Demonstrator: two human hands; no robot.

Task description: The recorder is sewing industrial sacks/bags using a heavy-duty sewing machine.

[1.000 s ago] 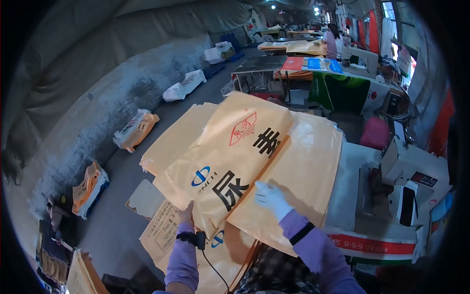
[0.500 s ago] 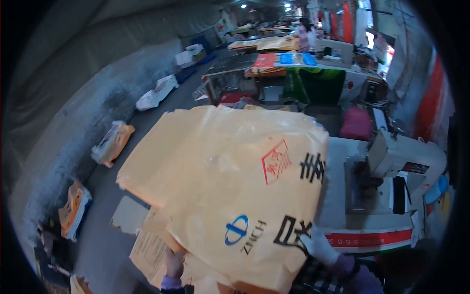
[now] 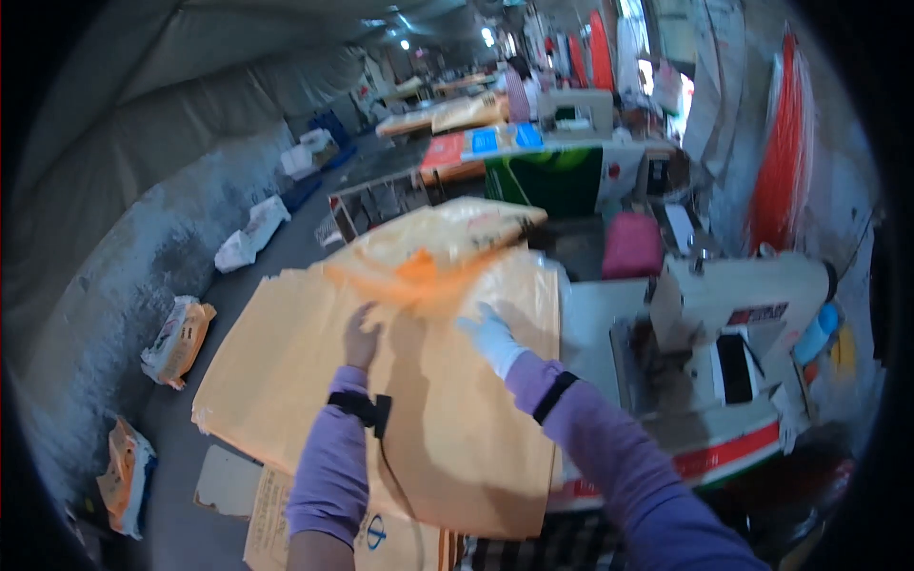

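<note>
Both my arms reach forward over a stack of tan woven sacks [image 3: 267,362]. My left hand [image 3: 362,338] is bare, its fingers apart over the stack. My right hand [image 3: 489,341], in a white glove, has its fingers stretched out and grips nothing that I can see. Just beyond my fingertips a tan sack [image 3: 476,219] is raised and folded away from me. Its near edge is an orange motion blur, and I cannot tell whether either hand touches it. Below, a printed sack with a blue emblem [image 3: 376,531] shows at the stack's near edge.
A sewing machine [image 3: 738,295] stands on a white table at the right, a pink cushion-like object [image 3: 632,246] behind it. Several sack bundles [image 3: 181,341] lie along the left wall. Red strands [image 3: 776,162] hang at right. A person [image 3: 519,90] is farther back.
Both hands have moved forward from the stack's near edge to its far part and have let go. The printed top sack has swung away from me, leaving plain tan material facing up.
</note>
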